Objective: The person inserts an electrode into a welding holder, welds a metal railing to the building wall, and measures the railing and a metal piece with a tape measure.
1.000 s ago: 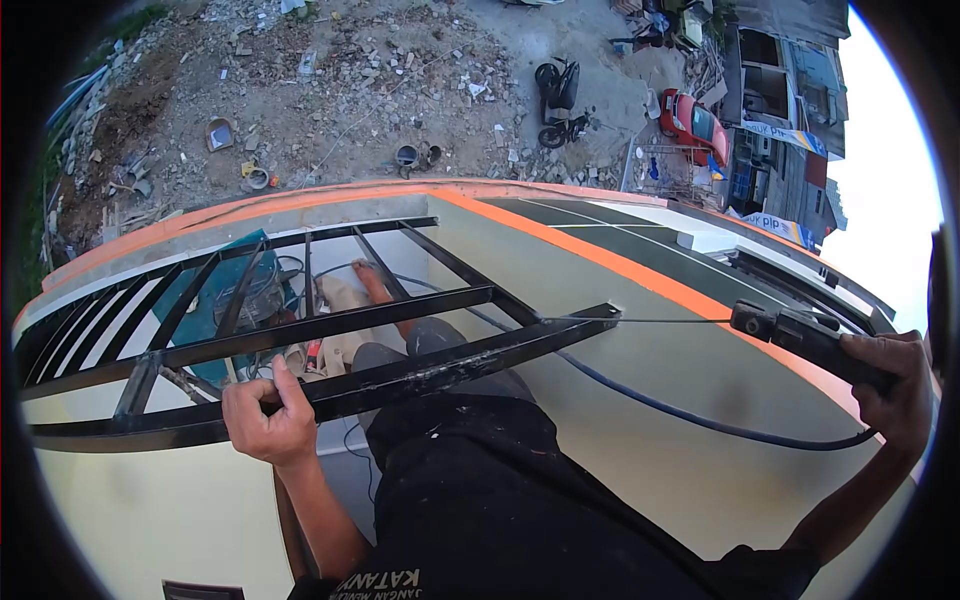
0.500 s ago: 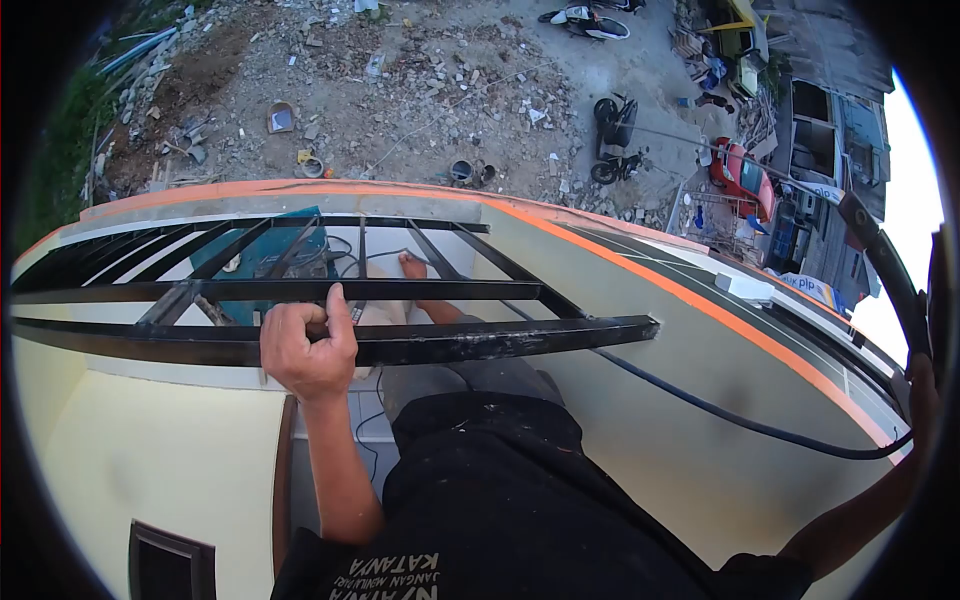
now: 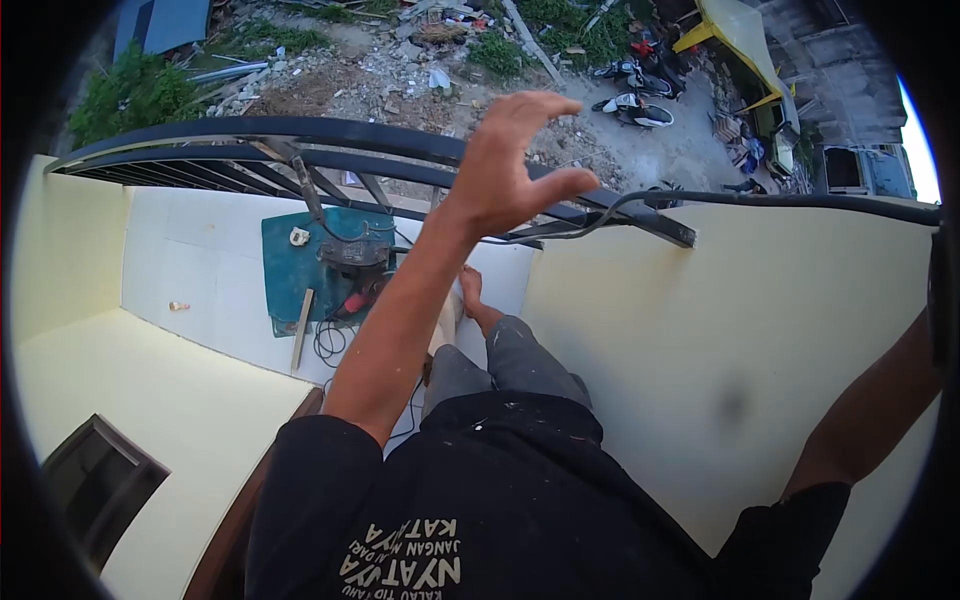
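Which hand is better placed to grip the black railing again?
Probably the left hand: it is open, fingers spread, raised just in front of the black railing. The right hand is out of view; only its forearm shows.

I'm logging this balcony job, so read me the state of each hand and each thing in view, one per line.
left hand: open, fingers spread, raised above the railing, holding nothing
right hand: out of view; only the forearm shows
black metal railing: not gripped
black cable: strung from the railing end to the right edge
teal board: flat on the tiled floor, tools and cords on it
bare foot: on the tiles
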{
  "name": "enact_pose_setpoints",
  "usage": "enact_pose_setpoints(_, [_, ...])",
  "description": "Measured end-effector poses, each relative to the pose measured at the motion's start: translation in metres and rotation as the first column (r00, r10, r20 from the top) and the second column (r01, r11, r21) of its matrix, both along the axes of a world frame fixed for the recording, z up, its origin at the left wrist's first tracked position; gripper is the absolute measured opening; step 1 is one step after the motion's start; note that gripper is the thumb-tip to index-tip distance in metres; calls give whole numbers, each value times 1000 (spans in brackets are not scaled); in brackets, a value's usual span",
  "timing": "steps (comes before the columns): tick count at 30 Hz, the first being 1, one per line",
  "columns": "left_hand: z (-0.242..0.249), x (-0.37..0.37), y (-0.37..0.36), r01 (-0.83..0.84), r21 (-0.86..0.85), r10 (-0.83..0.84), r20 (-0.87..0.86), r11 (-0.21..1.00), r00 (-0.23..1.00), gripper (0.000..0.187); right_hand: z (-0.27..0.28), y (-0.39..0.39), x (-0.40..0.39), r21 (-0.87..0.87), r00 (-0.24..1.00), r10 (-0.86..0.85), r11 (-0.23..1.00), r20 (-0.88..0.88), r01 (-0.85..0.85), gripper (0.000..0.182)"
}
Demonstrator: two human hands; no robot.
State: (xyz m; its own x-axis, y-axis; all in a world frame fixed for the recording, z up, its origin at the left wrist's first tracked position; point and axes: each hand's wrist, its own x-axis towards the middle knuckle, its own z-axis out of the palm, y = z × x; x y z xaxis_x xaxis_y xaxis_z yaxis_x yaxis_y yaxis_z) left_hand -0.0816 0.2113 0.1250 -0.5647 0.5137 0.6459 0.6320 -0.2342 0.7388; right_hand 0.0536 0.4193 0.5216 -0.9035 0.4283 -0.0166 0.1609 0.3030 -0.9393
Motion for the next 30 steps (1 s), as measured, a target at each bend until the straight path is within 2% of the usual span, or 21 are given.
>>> enact_pose_setpoints(2, [37, 77, 9, 138, 73, -135, -51, 988, 990, 58, 2, -25, 22, -29, 980, 99, 994, -175, -106, 24])
enact_pose_setpoints(3, [44, 96, 0, 127, 67, -123, -55, 990, 991, 58, 7, -38, 31, -36, 975, -27, 999, -220, 20, 25])
enact_pose_setpoints(4, [51, 111, -10, 326, -133, -317, 90, 936, 944, 51, 7, -45, 39, -41, 975, -19, 999, -222, 10, 25])
enact_pose_setpoints(5, [56, 122, -18, 527, -288, -460, 269, 800, 846, 45, 8, -50, 47, -31, 940, 33, 998, -340, -47, 24])
enact_pose_setpoints(6, [59, 124, -37, 395, -325, -329, 241, 859, 913, 36, 7, -66, 53, -13, 887, 87, 995, -454, -104, 24])
enact_pose_setpoints(7, [59, 121, -59, 313, -366, -212, 291, 877, 933, 32, 14, -88, 71, 101, 936, 62, 995, -348, -29, 22])
enact_pose_setpoints(8, [52, 115, -82, 216, -415, -100, 284, 884, 953, 27, 13, -92, 82, 105, 927, 75, 994, -368, -39, 22])
enact_pose_setpoints(10, [39, 102, -125, 74, -538, 68, 240, 840, 968, 21, 11, -91, 101, 129, 835, 77, 992, -545, -8, 20])
enact_pose_setpoints(11, [31, 100, -147, 27, -548, 138, 258, 836, 956, 20, 17, -103, 111, 312, 904, 118, 950, -411, 18, 20])
enact_pose_setpoints(13, [17, 99, -178, -36, -542, 226, 289, 840, 930, 14, 13, -111, 123, 337, 912, 58, 937, -407, 91, 21])
enact_pose_setpoints(16, [4, 103, -207, -223, -595, 396, 175, 772, 901, 12, 19, -95, 125, 416, 908, -54, 876, -415, 243, 19])
enact_pose_setpoints(18, [-10, 106, -218, -320, -641, 480, 87, 698, 873, 10, 17, -122, 134, 655, 971, -120, 720, -207, 229, 16])
enact_pose_setpoints(19, [-13, 106, -218, -345, -675, 518, 65, 652, 853, 12, 27, -78, 124, 791, 993, -26, 602, -116, 108, 15])
enact_pose_setpoints(20, [-24, 104, -215, -346, -668, 511, 61, 659, 858, 12, 27, -76, 120, 794, 992, -33, 596, -125, 120, 15])
enact_pose_setpoints(22, [-48, 106, -207, -491, -520, 494, -147, 699, 857, 21, 20, -78, 114, 782, 969, -155, 572, -190, 245, 24])
enact_pose_setpoints(23, [-46, 107, -200, -489, -517, 490, -146, 703, 859, 21, 17, -56, 104, 837, 970, -126, 489, -210, 245, 34])
enact_pose_setpoints(24, [-43, 105, -190, -474, -561, 458, -180, 679, 870, 26, 23, -42, 97, 839, 967, -126, 482, -221, 254, 34])
enact_pose_setpoints(26, [-39, 97, -165, -464, -600, 433, -208, 652, 877, 30, 33, -29, 83, 893, 994, -108, 447, -6, 54, 35])
enact_pose_setpoints(27, [-37, 91, -151, -497, -550, 431, -256, 671, 865, 35, 41, -29, 75, 870, 986, -87, 485, 143, -84, 35])
enact_pose_setpoints(28, [-34, 85, -140, -525, -501, 430, -303, 688, 851, 39, 44, -30, 69, 869, 985, -81, 486, 151, -93, 35])
enact_pose_setpoints(30, [-32, 77, -127, -496, -559, 406, -287, 664, 868, 44, 44, -32, 64, 827, 949, -63, 511, 309, -235, 35])
